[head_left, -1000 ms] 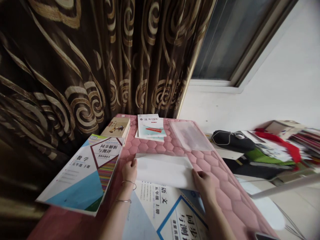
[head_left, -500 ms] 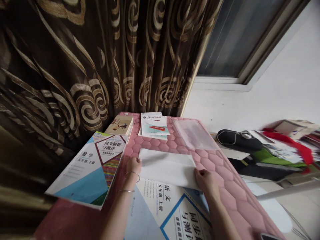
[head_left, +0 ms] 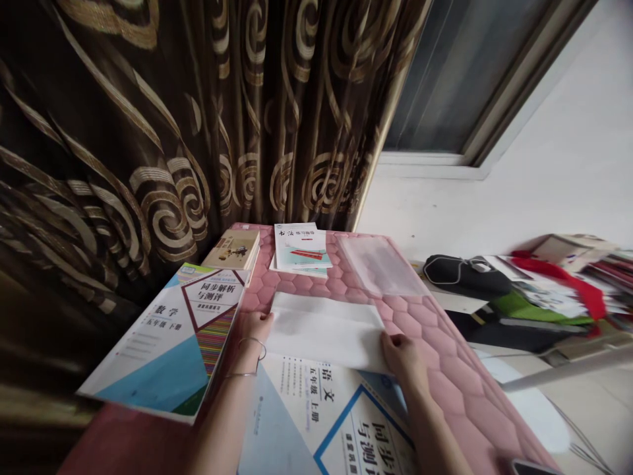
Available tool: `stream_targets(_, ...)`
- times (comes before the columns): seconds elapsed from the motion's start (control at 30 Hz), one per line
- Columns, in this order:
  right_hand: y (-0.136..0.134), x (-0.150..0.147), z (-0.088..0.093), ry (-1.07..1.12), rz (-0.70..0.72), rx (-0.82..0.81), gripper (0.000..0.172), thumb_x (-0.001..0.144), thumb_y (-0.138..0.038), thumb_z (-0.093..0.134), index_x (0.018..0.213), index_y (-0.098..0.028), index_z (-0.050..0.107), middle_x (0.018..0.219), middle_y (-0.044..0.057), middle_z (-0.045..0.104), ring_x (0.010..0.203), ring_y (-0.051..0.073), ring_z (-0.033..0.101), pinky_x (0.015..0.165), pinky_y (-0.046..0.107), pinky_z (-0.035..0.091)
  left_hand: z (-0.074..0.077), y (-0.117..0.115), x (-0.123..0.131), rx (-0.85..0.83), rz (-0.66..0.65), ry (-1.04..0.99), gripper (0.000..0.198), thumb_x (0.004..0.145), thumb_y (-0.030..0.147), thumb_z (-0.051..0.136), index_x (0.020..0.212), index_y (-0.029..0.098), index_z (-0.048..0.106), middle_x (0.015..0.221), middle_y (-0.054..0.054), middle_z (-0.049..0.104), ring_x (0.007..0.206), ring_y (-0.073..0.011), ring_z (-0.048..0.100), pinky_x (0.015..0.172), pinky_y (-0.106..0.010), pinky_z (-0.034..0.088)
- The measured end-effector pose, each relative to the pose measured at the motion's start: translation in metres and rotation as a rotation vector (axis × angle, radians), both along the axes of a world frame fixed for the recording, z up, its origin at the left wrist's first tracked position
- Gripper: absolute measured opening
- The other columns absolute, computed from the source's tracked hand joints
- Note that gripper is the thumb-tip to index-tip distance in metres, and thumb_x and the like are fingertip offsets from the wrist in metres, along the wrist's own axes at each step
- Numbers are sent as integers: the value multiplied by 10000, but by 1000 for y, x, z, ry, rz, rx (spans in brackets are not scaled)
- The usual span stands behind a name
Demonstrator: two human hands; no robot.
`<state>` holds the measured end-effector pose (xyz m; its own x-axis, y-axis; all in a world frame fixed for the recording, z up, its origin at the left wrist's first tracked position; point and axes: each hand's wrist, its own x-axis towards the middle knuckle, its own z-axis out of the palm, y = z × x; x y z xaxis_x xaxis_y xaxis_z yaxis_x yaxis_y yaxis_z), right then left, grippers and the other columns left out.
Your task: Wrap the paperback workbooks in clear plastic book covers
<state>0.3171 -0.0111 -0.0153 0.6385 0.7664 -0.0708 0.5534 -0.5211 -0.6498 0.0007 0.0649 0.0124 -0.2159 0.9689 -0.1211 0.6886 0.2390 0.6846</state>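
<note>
A blank white sheet of paper spans the space between my hands, over the top end of a blue-and-white workbook on the table. At the sheet's left edge, my left hand pinches it, with thin bracelets on the wrist. My right hand grips the right edge between thumb and curled fingers. Whether the sheet is joined to the workbook beneath, I cannot tell. Left of my left hand lies a maths workbook with a striped panel on its cover.
The table has a pink hexagon-patterned cover. Small tan books, a calligraphy booklet stack and clear plastic covers lie at the far end. A dark phone-like object sits near right. A cluttered shelf stands right; a curtain hangs behind.
The view has shifted slightly, so most things appear a little further left. Both hands keep their hold on the sheet's edges, with little other movement.
</note>
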Motion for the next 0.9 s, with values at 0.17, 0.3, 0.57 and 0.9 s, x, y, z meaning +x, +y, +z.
stream_targets(0.17, -2, -1, 7, 64, -32, 47, 352, 706, -468, 466, 652, -184, 666, 658, 121, 687, 655, 263, 635, 570, 318, 413, 2, -3, 0, 23, 6, -25, 312, 777, 335, 583, 537, 142, 635, 465, 1, 534, 539, -131, 512, 517, -252, 243)
stream_targets(0.3, -5, -3, 13, 103, -37, 89, 347, 674, -485, 472, 588, -189, 631, 605, 114, 671, 622, 254, 624, 541, 308, 397, 4, -8, 4, 49, 29, -38, 305, 764, 339, 577, 537, 141, 625, 505, -27, 572, 559, -144, 523, 516, -257, 252)
stream_targets(0.57, -4, -2, 5, 70, -17, 87, 344, 669, -473, 453, 585, -185, 621, 595, 119, 666, 597, 246, 615, 530, 308, 402, 2, -7, 2, 44, 75, -155, 334, 731, 332, 575, 442, 177, 511, 409, 16, 444, 494, -129, 457, 479, -252, 252)
stream_targets(0.9, -8, -2, 8, 138, -23, 151, 355, 660, -485, 465, 614, -173, 628, 592, 91, 657, 596, 228, 592, 516, 293, 390, -2, -2, 4, 26, 73, -155, 372, 721, 327, 627, 411, 173, 491, 379, 41, 387, 457, -102, 425, 454, -236, 220)
